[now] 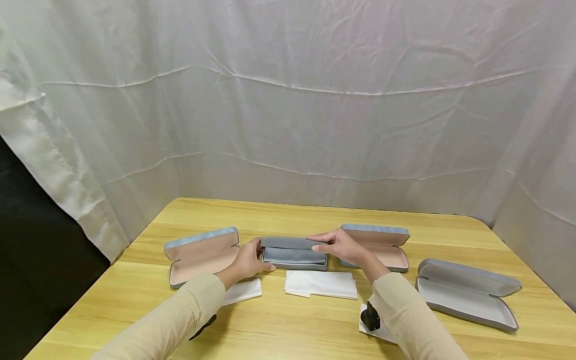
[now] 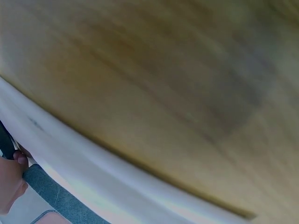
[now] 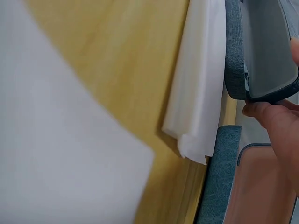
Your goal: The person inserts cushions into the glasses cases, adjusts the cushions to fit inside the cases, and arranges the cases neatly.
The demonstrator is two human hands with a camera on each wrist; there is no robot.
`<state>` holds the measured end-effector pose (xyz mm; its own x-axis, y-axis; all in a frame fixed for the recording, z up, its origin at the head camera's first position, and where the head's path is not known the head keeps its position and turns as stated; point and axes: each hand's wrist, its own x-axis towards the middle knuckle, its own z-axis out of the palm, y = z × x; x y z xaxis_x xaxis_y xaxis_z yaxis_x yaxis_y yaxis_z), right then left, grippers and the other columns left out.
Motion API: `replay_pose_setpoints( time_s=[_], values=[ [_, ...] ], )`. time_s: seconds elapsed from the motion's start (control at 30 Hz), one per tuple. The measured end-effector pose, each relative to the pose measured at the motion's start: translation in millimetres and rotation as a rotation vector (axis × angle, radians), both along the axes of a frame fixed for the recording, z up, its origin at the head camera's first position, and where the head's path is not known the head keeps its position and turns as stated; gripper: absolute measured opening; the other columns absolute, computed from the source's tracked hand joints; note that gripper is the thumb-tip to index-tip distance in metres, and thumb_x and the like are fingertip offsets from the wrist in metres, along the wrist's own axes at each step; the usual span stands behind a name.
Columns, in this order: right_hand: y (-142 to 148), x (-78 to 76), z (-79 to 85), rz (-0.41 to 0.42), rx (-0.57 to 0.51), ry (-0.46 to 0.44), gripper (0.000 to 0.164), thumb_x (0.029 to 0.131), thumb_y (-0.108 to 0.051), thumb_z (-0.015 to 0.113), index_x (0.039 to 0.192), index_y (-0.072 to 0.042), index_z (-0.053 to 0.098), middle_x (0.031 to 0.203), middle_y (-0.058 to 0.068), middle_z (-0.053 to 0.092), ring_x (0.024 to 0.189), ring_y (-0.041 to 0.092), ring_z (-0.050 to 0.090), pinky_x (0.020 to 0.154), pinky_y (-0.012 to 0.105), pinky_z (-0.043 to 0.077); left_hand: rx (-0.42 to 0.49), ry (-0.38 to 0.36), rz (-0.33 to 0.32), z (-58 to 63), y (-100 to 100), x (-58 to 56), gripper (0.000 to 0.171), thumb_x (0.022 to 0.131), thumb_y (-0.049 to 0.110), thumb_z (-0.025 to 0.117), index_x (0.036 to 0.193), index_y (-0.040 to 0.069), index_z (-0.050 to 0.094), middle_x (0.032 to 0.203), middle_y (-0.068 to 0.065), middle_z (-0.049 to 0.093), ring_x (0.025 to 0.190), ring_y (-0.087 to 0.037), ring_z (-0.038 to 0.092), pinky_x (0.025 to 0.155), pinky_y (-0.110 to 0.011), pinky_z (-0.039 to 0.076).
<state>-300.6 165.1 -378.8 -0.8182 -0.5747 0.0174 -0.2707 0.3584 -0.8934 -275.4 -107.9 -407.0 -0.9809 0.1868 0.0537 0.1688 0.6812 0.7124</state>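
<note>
A grey-blue glasses case point(image 1: 294, 266) sits in the middle of the table, its hinged lid point(image 1: 285, 243) raised. Inside lies something flat and blue-grey, like a folded cloth point(image 1: 292, 255). My left hand point(image 1: 245, 261) grips the case's left end, thumb along the front and fingers behind. At the right end, my right hand point(image 1: 345, 247) pinches the lid between thumb and fingers. The right wrist view catches the case's corner with the fingers point(image 3: 275, 114) at its edge. In the left wrist view only part of a hand point(image 2: 13, 179) shows at the lower left.
Open cases with pink linings stand at left point(image 1: 202, 260) and behind the right hand point(image 1: 387, 255). An open grey case point(image 1: 468, 295) lies at far right. White folded cloths lie before the middle case point(image 1: 321, 284), by the left sleeve point(image 1: 245, 291) and under the right wrist point(image 1: 366, 325).
</note>
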Motion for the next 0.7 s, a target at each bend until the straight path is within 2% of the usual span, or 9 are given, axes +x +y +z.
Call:
replay_pose_setpoints(
  time_s=[0.07, 0.13, 0.17, 0.23, 0.3, 0.37, 0.5, 0.63, 0.7],
  values=[
    [0.5, 0.1, 0.5, 0.013, 0.007, 0.004, 0.043, 0.089, -0.026, 0.062, 0.128, -0.008, 0.056, 0.138, 0.019, 0.047, 0.046, 0.017, 0.025, 0.071, 0.032, 0.044, 0.003, -0.001, -0.001, 0.0, 0.0, -0.3, 0.085, 0.068, 0.020, 0.083, 0.135, -0.008, 0.037, 0.122, -0.024, 0.055, 0.114, -0.035, 0.052, 0.094, -0.046, 0.046],
    [0.3, 0.3, 0.5, 0.023, 0.025, 0.022, 0.042, 0.090, -0.025, 0.062, 0.128, -0.009, 0.056, 0.138, 0.020, 0.046, 0.047, 0.024, 0.028, 0.066, 0.033, 0.043, 0.009, -0.001, 0.001, 0.1, -0.1, -0.6, 0.085, 0.068, 0.020, 0.083, 0.135, -0.007, 0.038, 0.122, -0.023, 0.055, 0.112, -0.033, 0.053, 0.094, -0.046, 0.046],
    [0.0, 0.6, 0.4, 0.028, 0.042, 0.037, 0.041, 0.090, -0.024, 0.062, 0.128, -0.009, 0.056, 0.138, 0.020, 0.046, 0.050, 0.025, 0.037, 0.065, 0.033, 0.043, 0.014, -0.005, 0.001, 0.4, 0.0, -0.6, 0.084, 0.068, 0.020, 0.083, 0.135, -0.007, 0.038, 0.122, -0.022, 0.055, 0.112, -0.033, 0.053, 0.094, -0.046, 0.046],
    [-0.7, 1.3, -0.6, 0.034, 0.098, 0.081, 0.039, 0.089, -0.022, 0.062, 0.126, -0.009, 0.058, 0.139, 0.022, 0.044, 0.079, 0.035, 0.056, 0.069, 0.035, 0.047, 0.020, -0.007, -0.005, 1.1, 0.0, -0.6, 0.082, 0.069, 0.020, 0.082, 0.135, -0.005, 0.039, 0.122, -0.020, 0.055, 0.111, -0.032, 0.054, 0.092, -0.045, 0.047],
    [-1.8, 2.6, -2.2, 0.030, 0.146, 0.117, 0.038, 0.089, -0.021, 0.063, 0.124, -0.009, 0.059, 0.141, 0.025, 0.041, 0.117, 0.043, 0.046, 0.084, 0.041, 0.050, 0.020, -0.006, -0.014, 2.0, 0.4, -0.4, 0.081, 0.070, 0.020, 0.082, 0.135, -0.004, 0.040, 0.123, -0.020, 0.055, 0.110, -0.032, 0.054, 0.091, -0.045, 0.048],
    [-2.5, 3.7, -3.8, 0.029, 0.181, 0.149, 0.037, 0.088, -0.020, 0.063, 0.123, -0.008, 0.060, 0.141, 0.027, 0.039, 0.133, 0.042, 0.033, 0.095, 0.046, 0.046, 0.020, -0.011, -0.017, 2.4, 0.7, -0.1, 0.078, 0.071, 0.019, 0.081, 0.134, -0.003, 0.041, 0.123, -0.019, 0.055, 0.110, -0.031, 0.054, 0.090, -0.044, 0.048],
    [-3.3, 4.4, -6.0, 0.029, 0.197, 0.185, 0.038, 0.088, -0.018, 0.064, 0.124, -0.007, 0.060, 0.140, 0.027, 0.039, 0.132, 0.041, 0.034, 0.096, 0.047, 0.045, 0.026, -0.018, -0.008, 3.1, 1.1, 1.4, 0.077, 0.071, 0.019, 0.081, 0.133, -0.002, 0.042, 0.122, -0.018, 0.055, 0.108, -0.029, 0.055, 0.088, -0.042, 0.049],
    [-3.4, 4.0, -6.6, 0.041, 0.225, 0.229, 0.043, 0.088, -0.017, 0.064, 0.127, -0.004, 0.056, 0.140, 0.028, 0.040, 0.131, 0.041, 0.035, 0.082, 0.036, 0.047, 0.034, -0.021, -0.001, 4.2, 1.4, 2.7, 0.077, 0.070, 0.018, 0.082, 0.133, -0.002, 0.043, 0.121, -0.018, 0.055, 0.107, -0.029, 0.055, 0.087, -0.042, 0.049],
    [-3.7, 3.8, -6.7, 0.046, 0.258, 0.265, 0.045, 0.088, -0.017, 0.063, 0.129, -0.003, 0.054, 0.139, 0.028, 0.040, 0.131, 0.042, 0.036, 0.079, 0.035, 0.046, 0.037, -0.023, 0.002, 4.0, 1.8, 2.4, 0.077, 0.070, 0.018, 0.082, 0.133, -0.002, 0.043, 0.120, -0.017, 0.056, 0.106, -0.028, 0.055, 0.086, -0.041, 0.049]
  ],
)
